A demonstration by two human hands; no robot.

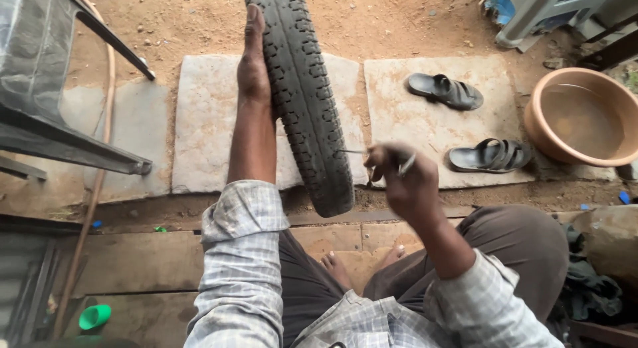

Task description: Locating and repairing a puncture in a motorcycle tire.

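Note:
A black treaded tyre (306, 102) stands upright on edge in front of me, its lower end near my bare feet. My left hand (254, 59) lies flat along the tyre's left side, fingers stretched up it, holding it steady. My right hand (399, 172) is closed on a thin metal tool (352, 150) whose point touches the tread on the tyre's right side. A second thin metal piece sticks out of the same fist.
Stone slabs (425, 122) lie on bare earth with two black sandals (445, 90) (488, 155) on them. A brown basin of water (581, 115) sits at right. A dark plastic chair (46, 89) and a hose stand at left. A small green cup (94, 316) lies low left.

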